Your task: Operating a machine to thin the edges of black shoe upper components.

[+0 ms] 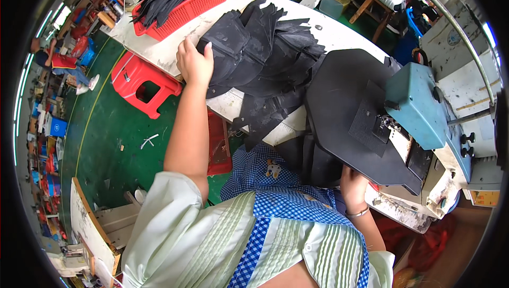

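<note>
A heaped pile of thin black cut pieces point(241, 49), like leather or synthetic sheet, lies on the white worktable ahead of me. At the pile's left edge is my left hand point(195, 64), its fingers curled and its thumb against the black pieces. My right hand point(352, 186) is low on the right, beneath the near edge of a wide black plate point(339, 97); its fingers are hidden there. That plate is fixed to a machine with a blue-green head point(416, 102). Further black sheet point(313, 160) hangs between my lap and the plate.
A red plastic basket point(199, 7) of black pieces stands on the worktable point(339, 36) at the far left. Beside the table is a red stool point(143, 84) on the green floor point(111, 150). A metal pipe point(450, 17) curves above the machine. Another person point(66, 62) is at the far left.
</note>
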Motion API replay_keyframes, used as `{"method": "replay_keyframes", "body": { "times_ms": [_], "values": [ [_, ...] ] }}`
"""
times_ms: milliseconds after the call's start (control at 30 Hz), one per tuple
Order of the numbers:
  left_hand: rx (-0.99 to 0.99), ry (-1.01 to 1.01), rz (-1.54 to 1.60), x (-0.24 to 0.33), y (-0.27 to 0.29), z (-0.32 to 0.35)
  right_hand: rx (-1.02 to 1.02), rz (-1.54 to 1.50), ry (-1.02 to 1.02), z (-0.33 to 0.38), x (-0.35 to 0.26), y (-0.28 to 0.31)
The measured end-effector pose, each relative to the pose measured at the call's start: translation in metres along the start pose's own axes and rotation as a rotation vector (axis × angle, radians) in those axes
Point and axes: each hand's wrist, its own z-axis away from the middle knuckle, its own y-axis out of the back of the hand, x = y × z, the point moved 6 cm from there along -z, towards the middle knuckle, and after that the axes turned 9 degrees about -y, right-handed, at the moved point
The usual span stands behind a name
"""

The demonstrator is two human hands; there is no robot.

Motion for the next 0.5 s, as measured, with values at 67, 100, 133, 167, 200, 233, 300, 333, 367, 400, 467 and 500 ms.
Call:
{"method": "replay_keyframes", "body": {
  "times_ms": [67,100,133,167,200,233,300,333,367,400,467,500],
  "values": [
    [-0.338,0.191,0.042,-0.040,-0.043,-0.014,-0.007,0.057,0.098,0.001,-0.016,0.010],
    [-0.506,0.253,0.138,-0.039,-0.054,-0.019,-0.012,0.133,0.096,0.005,-0.016,0.012],
    [-0.436,0.256,0.131,-0.036,-0.050,-0.021,-0.021,0.207,0.095,0.009,-0.014,0.013],
    [-0.322,0.160,0.075,-0.028,-0.041,-0.023,0.016,0.244,0.143,0.012,-0.013,0.016],
    [-0.211,0.065,0.017,-0.018,-0.028,-0.022,0.015,0.246,0.134,0.015,-0.011,0.019],
    [-0.063,-0.087,-0.001,-0.004,-0.015,-0.023,0.043,0.269,0.195,0.019,-0.015,0.024],
    [-0.358,0.021,0.310,-0.007,-0.009,-0.026,0.036,0.269,0.400,0.026,-0.031,0.035],
    [-0.398,0.063,0.659,-0.003,-0.004,-0.027,0.005,0.242,0.533,0.026,-0.049,0.041],
    [-0.331,0.255,1.326,0.060,0.038,-0.025,-0.024,0.223,0.646,0.028,-0.063,0.047],
    [-0.353,0.272,1.533,0.081,0.074,-0.026,0.003,0.232,0.739,0.032,-0.072,0.054],
    [-0.477,0.293,1.792,0.125,0.114,-0.009,0.199,0.140,0.876,0.018,-0.092,0.067],
    [-0.537,0.297,1.843,0.149,0.127,0.005,0.320,0.038,0.877,0.015,-0.094,0.071]
  ]
}}
